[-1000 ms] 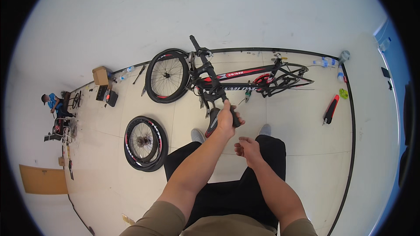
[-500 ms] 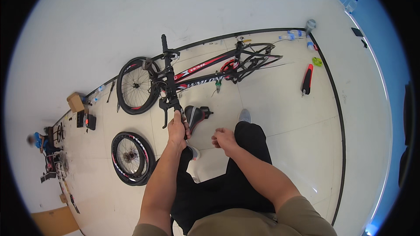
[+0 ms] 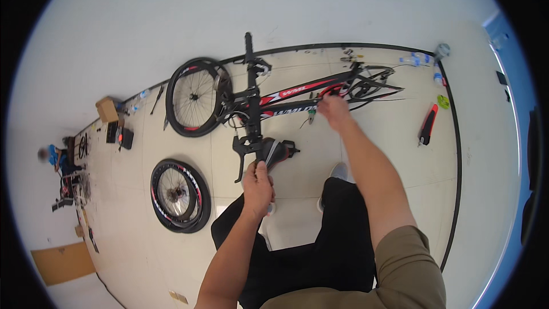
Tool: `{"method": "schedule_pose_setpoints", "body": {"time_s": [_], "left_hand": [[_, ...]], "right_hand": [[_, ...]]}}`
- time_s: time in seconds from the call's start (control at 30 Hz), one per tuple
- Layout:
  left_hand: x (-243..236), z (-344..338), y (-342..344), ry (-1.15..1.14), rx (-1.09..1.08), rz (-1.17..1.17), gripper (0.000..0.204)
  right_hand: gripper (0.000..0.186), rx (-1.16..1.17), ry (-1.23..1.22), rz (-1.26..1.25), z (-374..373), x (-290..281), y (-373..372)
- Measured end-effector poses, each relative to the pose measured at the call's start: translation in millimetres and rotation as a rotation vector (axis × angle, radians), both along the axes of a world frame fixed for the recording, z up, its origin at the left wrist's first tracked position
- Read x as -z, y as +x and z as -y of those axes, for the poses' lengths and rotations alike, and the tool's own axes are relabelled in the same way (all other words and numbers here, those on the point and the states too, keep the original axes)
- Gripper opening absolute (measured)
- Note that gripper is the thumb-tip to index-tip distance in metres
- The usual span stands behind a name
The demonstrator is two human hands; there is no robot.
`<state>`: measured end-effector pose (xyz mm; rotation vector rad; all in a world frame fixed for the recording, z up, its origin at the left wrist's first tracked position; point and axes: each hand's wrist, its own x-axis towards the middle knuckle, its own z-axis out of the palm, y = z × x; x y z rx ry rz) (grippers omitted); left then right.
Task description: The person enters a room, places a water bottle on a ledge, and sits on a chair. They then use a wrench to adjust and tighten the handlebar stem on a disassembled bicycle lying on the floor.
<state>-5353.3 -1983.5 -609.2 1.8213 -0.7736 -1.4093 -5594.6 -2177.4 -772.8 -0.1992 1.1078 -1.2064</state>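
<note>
A black and red bicycle frame [image 3: 291,109] lies before me, its rear end to the right and no wheel in the rear stays. My left hand [image 3: 259,187] is closed round the near end of the black handlebar [image 3: 252,94], next to a brake lever [image 3: 239,160]. My right hand [image 3: 334,111] reaches to the frame's lower tube near the red crankset [image 3: 333,91], fingers bent against it; their tips are hidden. Beside the handlebar's near end lies a black and grey saddle [image 3: 276,152]. Green-handled pliers [image 3: 311,115] lie just left of my right hand.
A front wheel [image 3: 173,98] stands at the handlebar's left. Another wheel with a tyre [image 3: 204,206] lies nearer. To the right are a black and red long object [image 3: 428,125] and water bottles [image 3: 413,60]. Boxes [image 3: 107,109] and a person [image 3: 54,157] are far left.
My right hand has moved from above my knee forward to the frame near the crankset. My left hand stays on the handlebar. The whole view has shifted, so the bicycle appears farther right.
</note>
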Motion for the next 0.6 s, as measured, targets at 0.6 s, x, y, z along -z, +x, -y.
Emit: {"method": "schedule_pose_setpoints", "body": {"time_s": [0.6], "left_hand": [[-8.1, -3.6, 50.3, 0.079, -0.03, -0.019, 0.029]], "right_hand": [[0.015, 0.173, 0.12, 0.298, 43.4, 46.9, 31.0]]}}
